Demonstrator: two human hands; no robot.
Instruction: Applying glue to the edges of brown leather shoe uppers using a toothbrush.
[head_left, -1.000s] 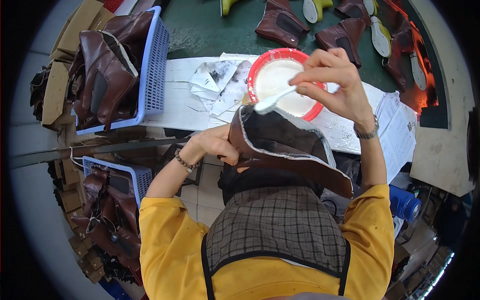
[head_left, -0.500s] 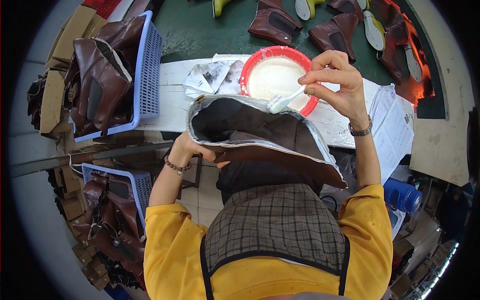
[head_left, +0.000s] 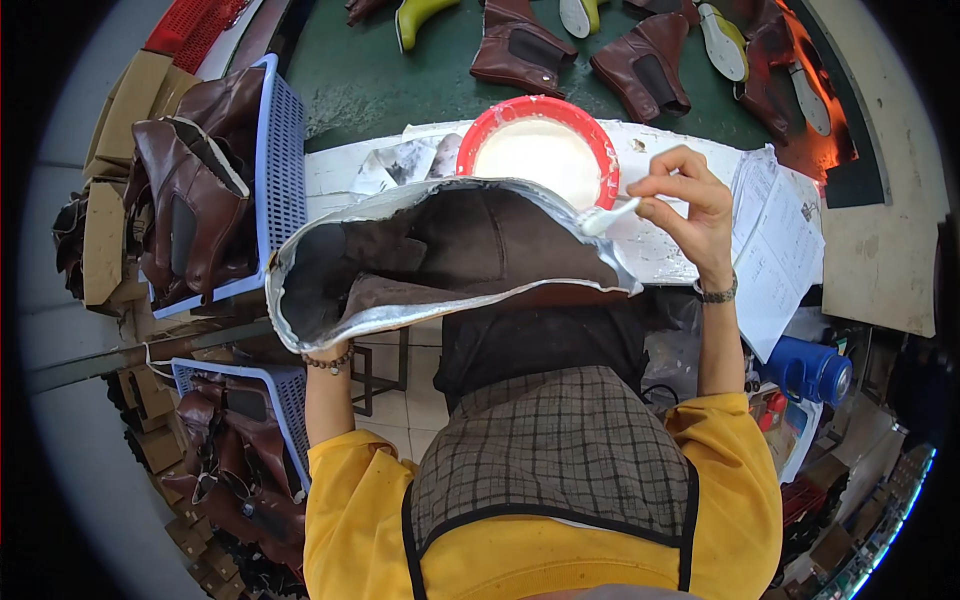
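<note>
A brown leather boot upper [head_left: 450, 245], its open lower edge facing up and coated white along the rim, is held in front of me. My left hand [head_left: 326, 353] is behind its left end; the fingers are hidden there, but the upper stays raised on that hand. Pinched between the fingertips of my right hand [head_left: 692, 208] is a small white brush [head_left: 612, 217]. Its bristle end touches the upper's rim near the right end. Just beyond stands a red bowl [head_left: 607, 150] of creamy white liquid, partly covered by the upper.
Two blue baskets [head_left: 270, 160] of brown boot uppers stand at left. More uppers [head_left: 645, 65] and green shoe lasts [head_left: 722, 45] lie on the green surface ahead. Written sheets [head_left: 778, 240] and a blue flask [head_left: 808, 368] are at right; a stained cloth [head_left: 400, 163] lies beside the bowl.
The boot upper has turned and shifted left, showing more of its inside. My left hand went out of sight behind it. The brush moved right along the rim.
</note>
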